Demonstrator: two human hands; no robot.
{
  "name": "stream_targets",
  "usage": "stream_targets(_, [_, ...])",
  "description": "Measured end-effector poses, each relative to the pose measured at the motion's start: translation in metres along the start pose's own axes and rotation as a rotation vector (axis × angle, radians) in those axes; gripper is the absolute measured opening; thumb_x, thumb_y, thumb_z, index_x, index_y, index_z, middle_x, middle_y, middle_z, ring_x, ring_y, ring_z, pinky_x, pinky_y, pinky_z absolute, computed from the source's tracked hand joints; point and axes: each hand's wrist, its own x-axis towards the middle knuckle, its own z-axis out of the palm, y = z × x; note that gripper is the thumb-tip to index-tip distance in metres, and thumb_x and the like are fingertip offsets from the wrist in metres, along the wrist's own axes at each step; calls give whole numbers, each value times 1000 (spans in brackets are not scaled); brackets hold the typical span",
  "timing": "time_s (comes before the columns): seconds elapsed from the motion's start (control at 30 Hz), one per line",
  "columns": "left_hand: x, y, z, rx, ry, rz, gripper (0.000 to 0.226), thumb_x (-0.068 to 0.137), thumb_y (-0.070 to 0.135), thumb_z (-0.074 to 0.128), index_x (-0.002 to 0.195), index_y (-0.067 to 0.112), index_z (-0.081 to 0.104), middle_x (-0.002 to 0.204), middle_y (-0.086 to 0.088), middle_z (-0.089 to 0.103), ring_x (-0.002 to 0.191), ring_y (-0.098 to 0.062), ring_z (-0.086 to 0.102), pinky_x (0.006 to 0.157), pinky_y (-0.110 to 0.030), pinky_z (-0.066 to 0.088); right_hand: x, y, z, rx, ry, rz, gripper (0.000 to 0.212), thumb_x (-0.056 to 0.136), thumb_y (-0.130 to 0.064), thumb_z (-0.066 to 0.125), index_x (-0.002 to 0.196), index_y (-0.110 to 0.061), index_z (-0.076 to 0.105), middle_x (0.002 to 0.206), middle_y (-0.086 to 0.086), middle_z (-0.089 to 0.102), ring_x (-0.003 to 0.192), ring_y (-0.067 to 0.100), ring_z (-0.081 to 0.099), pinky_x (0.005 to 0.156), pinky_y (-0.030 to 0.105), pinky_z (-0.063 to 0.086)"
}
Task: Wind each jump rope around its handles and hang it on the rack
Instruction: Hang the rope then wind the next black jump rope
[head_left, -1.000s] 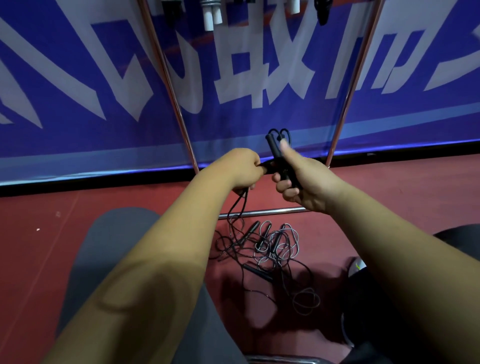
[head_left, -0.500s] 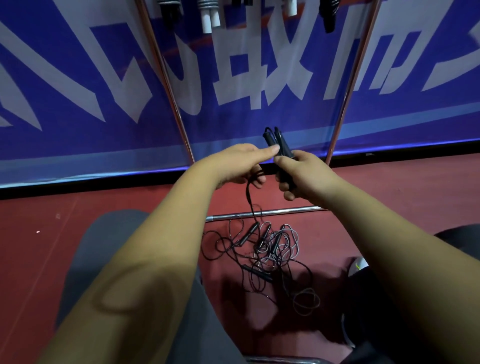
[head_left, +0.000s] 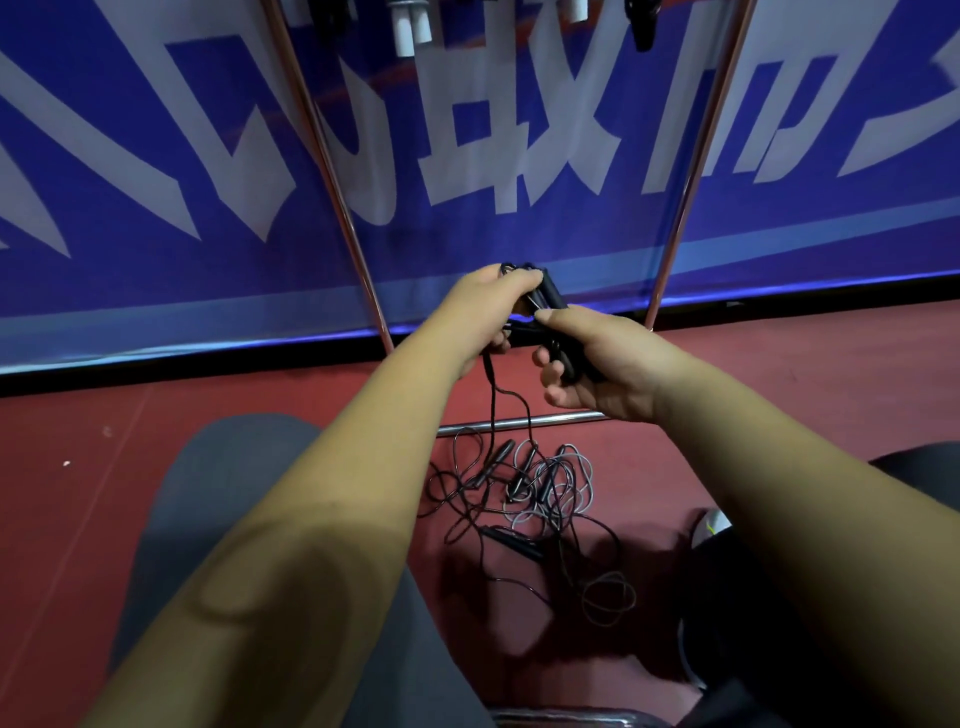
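My right hand grips the two black handles of a jump rope, held together and pointing up and away. My left hand is curled over the top of the handles and holds the black cord against them. The loose cord hangs from my hands down to the floor. A tangle of several black and grey jump ropes lies on the red floor below. The metal rack stands ahead, with wound ropes hanging at the top edge.
A blue banner with white characters covers the wall behind the rack. The rack's base bar lies across the floor under my hands. My grey-trousered knees frame the pile, and a shoe shows at the right.
My left hand has carried the cord up and over the top of the handles. The right hand keeps its grip on the handles; the hanging cord has shortened slightly.
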Motion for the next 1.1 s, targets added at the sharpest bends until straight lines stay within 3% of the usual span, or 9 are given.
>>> stream_targets(0.1, [0, 2, -1, -15, -3, 14, 14, 97, 33, 66, 107, 27, 74, 96, -1, 73, 70, -19, 57, 47, -25, 40, 2, 4, 0, 3, -20, -23, 18, 107, -29, 60, 121, -24, 50, 79, 6, 53, 57, 13, 37, 49, 25, 34])
stream_targets(0.2, [1, 3, -3, -9, -18, 42, 17, 98, 23, 65, 111, 19, 76, 84, -3, 72, 62, -18, 54, 47, -24, 40, 0, 5, 4, 32, -16, -15, 13, 108, -29, 57, 116, -18, 57, 78, 7, 52, 56, 12, 36, 47, 24, 30])
stream_targets(0.3, [3, 0, -3, -39, -6, 49, 21, 100, 21, 68, 116, 8, 73, 80, -2, 71, 65, -16, 61, 51, -25, 47, -2, 3, 4, 52, -27, 45, 22, 106, -38, 60, 113, -18, 66, 80, 6, 59, 59, 14, 53, 51, 23, 44])
stream_targets(0.43, [0, 2, -1, -143, -10, 61, 25, 102, 18, 66, 120, 0, 68, 82, -6, 67, 68, -17, 65, 54, -26, 54, -6, 3, 1, 193, -72, 127, 29, 101, -45, 67, 102, -17, 74, 85, 6, 67, 82, 23, 72, 85, 43, 64])
stream_targets(0.53, [-4, 5, 2, -151, -16, 12, 22, 104, 20, 61, 116, 4, 69, 74, -3, 63, 49, -10, 58, 47, -21, 48, -5, 2, 5, 302, -94, 111, 26, 102, -39, 66, 104, -14, 71, 82, 5, 62, 67, 13, 62, 60, 27, 62])
stream_targets(0.63, [-5, 2, 4, -118, -56, -10, 25, 107, 27, 56, 113, 8, 72, 70, -2, 62, 43, -10, 47, 47, -21, 39, -4, 3, 5, 291, -179, 103, 30, 106, -39, 57, 113, -11, 66, 83, 4, 56, 57, 6, 46, 40, 14, 37])
stream_targets(0.77, [-2, 1, -1, -58, -48, 44, 25, 107, 30, 58, 111, 11, 74, 83, -1, 71, 63, -12, 64, 57, -24, 51, -4, 6, 4, 214, -183, 62, 24, 108, -33, 52, 116, -12, 62, 87, 6, 61, 60, 12, 43, 50, 20, 28])
stream_targets(0.97, [-2, 4, -4, -34, -71, 57, 27, 106, 34, 59, 109, 12, 73, 83, -2, 71, 69, -18, 65, 64, -31, 55, -3, 4, 3, 233, -164, 71, 14, 106, -29, 56, 108, -16, 60, 82, 4, 55, 60, 12, 40, 52, 22, 24])
stream_targets(1.1, [-5, 9, -15, 305, -50, 93, 59, 97, 72, 52, 98, 15, 65, 72, 3, 58, 58, -15, 52, 62, -32, 45, 0, 4, 1, 210, -106, 34, 10, 107, -27, 54, 107, -17, 53, 77, 3, 51, 59, 13, 36, 48, 23, 24])
